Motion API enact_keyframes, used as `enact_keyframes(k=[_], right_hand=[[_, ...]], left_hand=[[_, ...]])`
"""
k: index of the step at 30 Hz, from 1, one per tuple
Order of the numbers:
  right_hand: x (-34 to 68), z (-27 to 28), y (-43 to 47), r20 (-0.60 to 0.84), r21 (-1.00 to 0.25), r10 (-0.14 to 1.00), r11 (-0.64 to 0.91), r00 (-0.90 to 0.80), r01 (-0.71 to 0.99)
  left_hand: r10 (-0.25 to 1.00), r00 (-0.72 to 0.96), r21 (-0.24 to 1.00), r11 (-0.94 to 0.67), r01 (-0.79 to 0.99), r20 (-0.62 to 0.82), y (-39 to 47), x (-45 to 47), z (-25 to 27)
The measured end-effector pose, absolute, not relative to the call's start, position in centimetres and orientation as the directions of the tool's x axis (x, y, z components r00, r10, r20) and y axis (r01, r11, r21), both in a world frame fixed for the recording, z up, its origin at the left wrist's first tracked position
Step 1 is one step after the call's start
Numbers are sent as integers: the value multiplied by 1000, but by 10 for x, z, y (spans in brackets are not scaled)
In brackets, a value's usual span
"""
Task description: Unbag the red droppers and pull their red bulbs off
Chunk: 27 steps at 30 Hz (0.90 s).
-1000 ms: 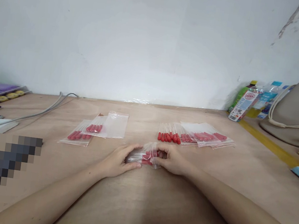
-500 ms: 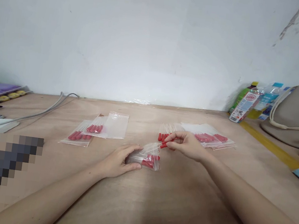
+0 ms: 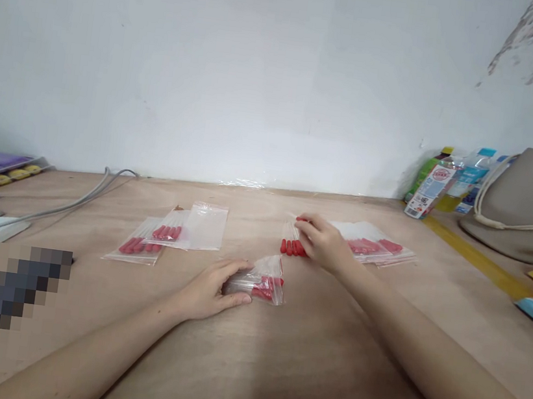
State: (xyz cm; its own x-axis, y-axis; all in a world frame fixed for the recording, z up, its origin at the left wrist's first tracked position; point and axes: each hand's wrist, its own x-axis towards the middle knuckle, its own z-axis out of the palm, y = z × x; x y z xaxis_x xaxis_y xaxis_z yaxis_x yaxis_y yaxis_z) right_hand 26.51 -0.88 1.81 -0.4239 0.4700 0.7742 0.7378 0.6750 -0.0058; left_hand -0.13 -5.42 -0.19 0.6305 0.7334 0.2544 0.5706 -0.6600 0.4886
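My left hand (image 3: 215,289) lies on the table with its thumb and fingers round the left side of a clear zip bag (image 3: 270,267). Inside that bag are red-bulbed droppers (image 3: 261,293) with clear stems. Farther back, my right hand (image 3: 324,241) pinches a single red-bulbed dropper (image 3: 300,219) at its bulb, its pale stem pointing left. Below this hand lies a row of loose red-bulbed droppers (image 3: 289,247), partly hidden by the fingers.
At left lie filled zip bags (image 3: 140,245) and a flat, pale bag (image 3: 208,226). More bagged droppers (image 3: 363,245) lie at right. A grey cable (image 3: 85,196), drink bottles (image 3: 465,180) and a beige hat (image 3: 532,195) are along the wall.
My right hand has moved back from the bag's mouth to above the loose row, still with a dropper in its fingertips. My left hand has stayed on the bag.
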Motion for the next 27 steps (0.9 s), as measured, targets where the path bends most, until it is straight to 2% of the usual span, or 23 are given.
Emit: enact_keyframes(k=[3,6,8,17,22,27], right_hand=[[253,7,-6,601,197,542,611,-587,766],[247,3,-9,466,269,623,577,-628,772],[245,1,-11,432,278,643,572,-632,772],[238,0,-12,503,272,646,513,-575,814],[229,-6,-9,581,221,623,500,-524,838],[227,-8,-10,593,149,647,497,-479,855]], left_hand=[[737,635,503,-649,571,231,-56,0,1],[742,635,517,-638,571,214,-57,1,3],[748,630,525,-629,574,208,-57,1,4],[730,649,505,-652,565,217,-55,0,2],[728,650,495,-657,569,218,-55,0,1],[717,653,490,-671,556,241,-54,-1,-2]])
